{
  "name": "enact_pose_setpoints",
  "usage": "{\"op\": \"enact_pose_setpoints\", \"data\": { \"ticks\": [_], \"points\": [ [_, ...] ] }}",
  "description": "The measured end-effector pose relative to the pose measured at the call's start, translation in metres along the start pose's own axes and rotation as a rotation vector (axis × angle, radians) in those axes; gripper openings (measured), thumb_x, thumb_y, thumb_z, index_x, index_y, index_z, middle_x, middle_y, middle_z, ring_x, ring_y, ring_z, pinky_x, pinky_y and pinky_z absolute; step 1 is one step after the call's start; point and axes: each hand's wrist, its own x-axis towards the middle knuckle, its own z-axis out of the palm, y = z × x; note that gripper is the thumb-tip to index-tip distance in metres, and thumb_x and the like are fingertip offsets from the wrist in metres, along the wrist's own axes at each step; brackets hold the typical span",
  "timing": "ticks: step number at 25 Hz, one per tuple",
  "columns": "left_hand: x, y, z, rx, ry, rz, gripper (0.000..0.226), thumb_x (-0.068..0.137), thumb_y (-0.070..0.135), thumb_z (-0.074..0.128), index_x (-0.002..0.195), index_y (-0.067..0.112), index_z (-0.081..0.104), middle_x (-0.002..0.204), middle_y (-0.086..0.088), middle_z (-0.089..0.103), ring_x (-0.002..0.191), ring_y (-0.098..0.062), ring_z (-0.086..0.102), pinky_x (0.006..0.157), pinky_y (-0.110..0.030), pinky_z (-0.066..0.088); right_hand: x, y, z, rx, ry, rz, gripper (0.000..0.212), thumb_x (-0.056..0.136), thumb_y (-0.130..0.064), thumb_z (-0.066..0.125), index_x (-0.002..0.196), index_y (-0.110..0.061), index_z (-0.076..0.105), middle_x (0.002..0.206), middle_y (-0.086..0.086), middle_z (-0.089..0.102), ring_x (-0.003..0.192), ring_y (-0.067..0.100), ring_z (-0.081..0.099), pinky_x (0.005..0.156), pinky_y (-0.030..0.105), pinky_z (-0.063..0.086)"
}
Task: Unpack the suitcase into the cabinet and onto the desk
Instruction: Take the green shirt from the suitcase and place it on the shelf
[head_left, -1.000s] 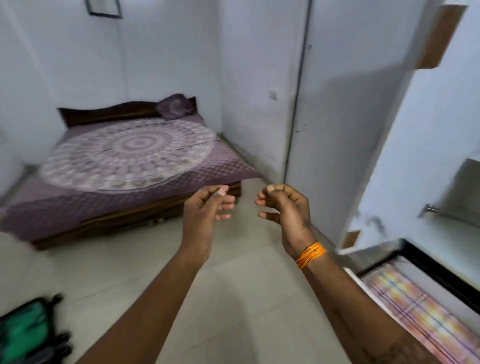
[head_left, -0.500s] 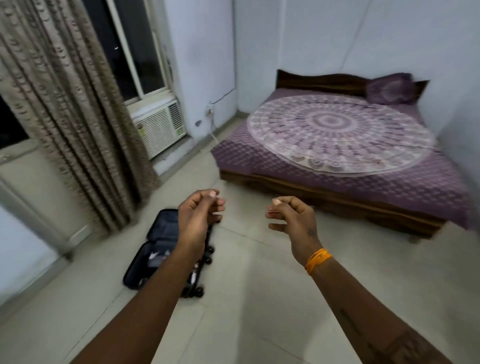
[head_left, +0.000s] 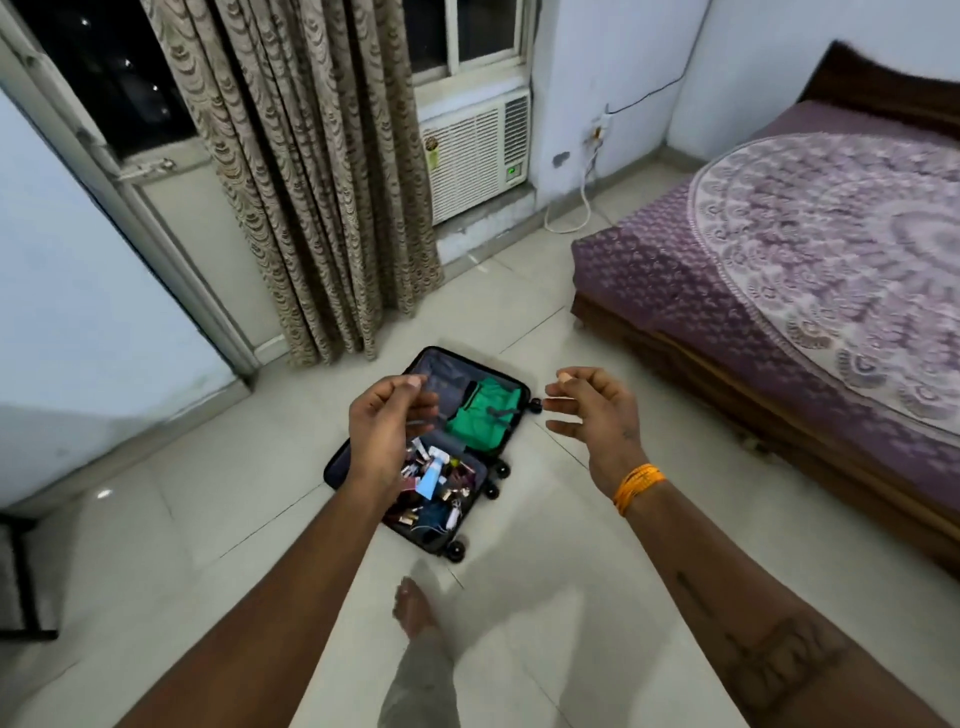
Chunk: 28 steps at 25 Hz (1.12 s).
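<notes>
Black-shelled and lying open on the pale floor tiles (head_left: 218, 467), the suitcase (head_left: 431, 447) sits directly beyond and below both raised hands, its near half partly hidden behind the left hand (head_left: 387, 431). That hand hangs in the air with its fingers loosely curled, thumb close to the fingertips, and nothing shows between them. The right hand (head_left: 592, 415) is held level with it and well apart, to the right of the case, fingers relaxed and slightly bent, also holding nothing; an orange thread band (head_left: 638, 486) circles its wrist. Between the two hands, in the far half of the case, lies a folded green garment (head_left: 480, 418) under a dark strap. Just below the left hand's knuckles, the near half holds a jumble of small bottles and tubes (head_left: 436, 483), too small to tell apart. Small black wheels (head_left: 457, 551) line the case's right edge. Nearer than the hands, a bare foot (head_left: 413, 605) stands on the tiles. Beyond the left hand hangs a patterned beige curtain (head_left: 311, 182), with a window air conditioner (head_left: 475, 156) beside it. Off past the right hand stands a bed with a purple cover (head_left: 779, 249).
</notes>
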Motion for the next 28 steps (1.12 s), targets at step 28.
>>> {"op": "enact_pose_setpoints", "data": {
  "ticks": [28],
  "points": [
    [0.551, -0.655, 0.066, -0.22, 0.326, -0.828, 0.005, 0.1, 0.023, 0.063, 0.102, 0.019, 0.065, 0.106, -0.01, 0.066, 0.091, -0.023, 0.065, 0.073, -0.037, 0.056, 0.702, 0.594, 0.077, -0.51, -0.163, 0.275, 0.037, 0.093, -0.027, 0.076, 0.126, -0.027, 0.057, 0.118, 0.01, 0.065, 0.113, 0.029, 0.067, 0.094, 0.038, 0.057]
  ]
}}
